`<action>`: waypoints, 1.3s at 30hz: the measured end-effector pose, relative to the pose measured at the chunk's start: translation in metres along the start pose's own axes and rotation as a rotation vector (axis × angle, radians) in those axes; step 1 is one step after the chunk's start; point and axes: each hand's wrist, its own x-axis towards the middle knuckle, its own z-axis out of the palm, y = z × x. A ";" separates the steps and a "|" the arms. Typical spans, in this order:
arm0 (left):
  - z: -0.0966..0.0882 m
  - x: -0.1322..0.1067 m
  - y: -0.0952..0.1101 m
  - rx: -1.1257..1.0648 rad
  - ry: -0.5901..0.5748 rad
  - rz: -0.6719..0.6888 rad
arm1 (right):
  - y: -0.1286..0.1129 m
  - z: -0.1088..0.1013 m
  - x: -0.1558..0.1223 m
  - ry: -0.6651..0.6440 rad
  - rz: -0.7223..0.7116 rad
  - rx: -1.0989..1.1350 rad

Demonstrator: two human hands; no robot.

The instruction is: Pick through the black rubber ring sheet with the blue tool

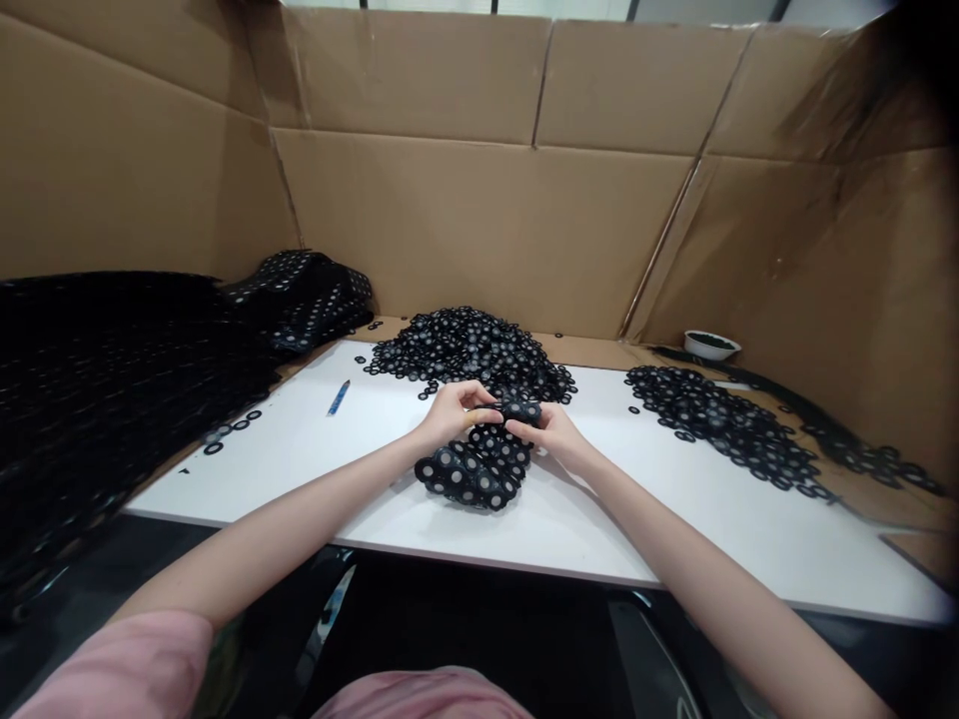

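Note:
A black bundle of linked round discs with pale centres [472, 474] rests on the white tabletop in front of me. Its upper edge is raised between my two hands. My left hand [459, 411] pinches that edge from the left, thumb toward me. From the right, my right hand [550, 434] grips the same edge with thumb and fingers. Just behind my hands lies a heap of loose black rings [472, 350]. Whether a single ring is between my fingertips is too small to tell.
A second spread of black rings [719, 419] lies on the right, near a white bowl [710, 346] with dark contents. Long black stacks [112, 399] fill the left side. A blue pen-like tool [339, 397] lies on the white table [584, 539]. Cardboard walls [450, 220] enclose the table.

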 end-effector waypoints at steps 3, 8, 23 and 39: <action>0.000 0.000 0.000 -0.006 0.015 -0.012 | -0.001 0.001 0.000 0.000 0.002 0.011; 0.001 0.000 -0.001 -0.033 0.014 -0.008 | 0.000 0.001 0.000 0.000 -0.004 0.018; 0.001 -0.005 0.010 0.159 0.069 0.048 | -0.004 0.003 -0.001 0.020 0.028 0.095; 0.002 -0.013 0.026 0.279 -0.091 0.345 | -0.002 0.003 -0.002 -0.010 0.065 0.393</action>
